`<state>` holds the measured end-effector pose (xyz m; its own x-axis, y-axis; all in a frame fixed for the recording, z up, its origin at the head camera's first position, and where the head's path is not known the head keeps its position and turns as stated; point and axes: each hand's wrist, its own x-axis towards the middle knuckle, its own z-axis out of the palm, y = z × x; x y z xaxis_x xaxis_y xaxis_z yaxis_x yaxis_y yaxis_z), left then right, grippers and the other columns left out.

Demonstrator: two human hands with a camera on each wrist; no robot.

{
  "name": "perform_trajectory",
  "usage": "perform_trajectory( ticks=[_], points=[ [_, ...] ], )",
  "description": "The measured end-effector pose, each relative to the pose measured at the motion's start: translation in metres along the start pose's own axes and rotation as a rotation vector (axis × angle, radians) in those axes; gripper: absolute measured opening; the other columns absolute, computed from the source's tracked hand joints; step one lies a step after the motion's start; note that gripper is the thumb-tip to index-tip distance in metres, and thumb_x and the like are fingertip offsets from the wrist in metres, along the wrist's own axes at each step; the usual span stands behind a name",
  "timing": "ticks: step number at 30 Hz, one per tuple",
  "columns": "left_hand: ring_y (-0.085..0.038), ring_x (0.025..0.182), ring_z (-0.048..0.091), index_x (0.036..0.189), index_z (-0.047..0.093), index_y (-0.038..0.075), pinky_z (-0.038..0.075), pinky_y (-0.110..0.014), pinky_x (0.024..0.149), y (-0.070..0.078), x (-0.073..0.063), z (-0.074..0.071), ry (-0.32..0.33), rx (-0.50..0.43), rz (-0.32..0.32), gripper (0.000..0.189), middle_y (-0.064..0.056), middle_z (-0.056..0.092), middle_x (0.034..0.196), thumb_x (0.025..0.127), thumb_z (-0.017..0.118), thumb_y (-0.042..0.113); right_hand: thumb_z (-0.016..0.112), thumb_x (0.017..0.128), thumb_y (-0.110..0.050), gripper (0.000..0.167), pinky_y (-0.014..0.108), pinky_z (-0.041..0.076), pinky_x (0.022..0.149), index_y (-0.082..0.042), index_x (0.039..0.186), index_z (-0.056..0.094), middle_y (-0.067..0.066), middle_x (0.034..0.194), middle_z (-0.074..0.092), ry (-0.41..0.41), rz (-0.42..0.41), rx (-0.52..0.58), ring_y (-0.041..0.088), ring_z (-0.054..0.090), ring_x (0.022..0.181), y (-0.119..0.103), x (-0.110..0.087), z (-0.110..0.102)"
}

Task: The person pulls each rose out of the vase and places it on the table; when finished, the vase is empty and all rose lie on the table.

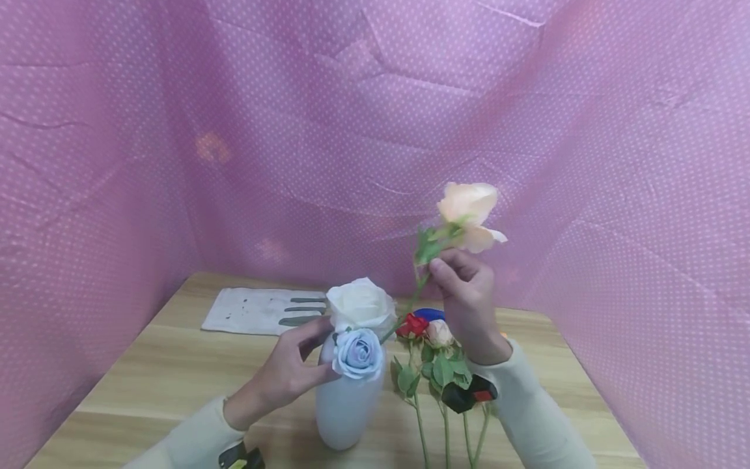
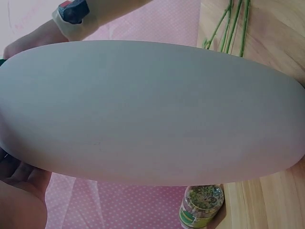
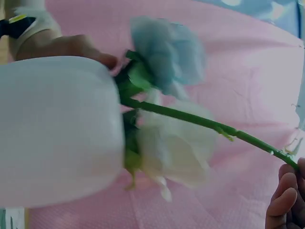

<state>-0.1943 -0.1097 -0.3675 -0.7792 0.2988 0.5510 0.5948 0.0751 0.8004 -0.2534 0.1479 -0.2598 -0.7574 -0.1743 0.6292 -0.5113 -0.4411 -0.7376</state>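
Observation:
A white vase [image 1: 346,417] stands upright on the table, filling most of the left wrist view. My left hand [image 1: 287,365] grips it near the mouth, thumb and fingers on opposite sides. A white rose [image 1: 360,303] and a light blue rose [image 1: 359,354] sit at the vase's mouth. Up to the right, my right hand [image 1: 471,303] pinches the stem of a peach rose [image 1: 469,205] just below its bloom. In the right wrist view that green stem [image 3: 205,122] slants to the vase's mouth, where its lower end is hidden.
Right of the vase lie a red rose [image 1: 412,325], a pale pink rose [image 1: 439,333] and several green stems. Behind them shows a blue object [image 1: 430,314]. A whitish cloth [image 1: 252,311] lies at the back left. Pink dotted curtain [image 1: 375,163] encloses the table.

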Motion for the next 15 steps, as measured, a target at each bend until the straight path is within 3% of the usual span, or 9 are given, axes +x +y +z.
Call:
perform_trajectory(
  ticks=[6, 15],
  points=[
    [-0.002, 0.13, 0.056, 0.141, 0.053, -0.003, 0.046, -0.017, 0.112, -0.006, 0.003, -0.004, -0.007, -0.003, 0.006, 0.063, -0.024, 0.06, 0.139, 0.082, 0.078, -0.001, 0.051, 0.098, 0.008, 0.026, 0.015, 0.054, 0.057, -0.006, 0.088, 0.071, 0.0, 0.08, 0.073, 0.08, 0.005, 0.09, 0.005, 0.062, 0.063, -0.002, 0.007, -0.018],
    [-0.004, 0.128, 0.058, 0.14, 0.053, -0.004, 0.047, -0.018, 0.112, -0.008, 0.005, -0.006, -0.02, -0.03, 0.032, 0.063, -0.026, 0.061, 0.136, 0.082, 0.077, -0.004, 0.059, 0.097, 0.006, 0.019, 0.017, 0.059, 0.058, -0.002, 0.085, 0.071, 0.005, 0.079, 0.075, 0.21, 0.023, 0.188, 0.01, 0.068, 0.061, 0.0, 0.01, -0.042]
  ],
)
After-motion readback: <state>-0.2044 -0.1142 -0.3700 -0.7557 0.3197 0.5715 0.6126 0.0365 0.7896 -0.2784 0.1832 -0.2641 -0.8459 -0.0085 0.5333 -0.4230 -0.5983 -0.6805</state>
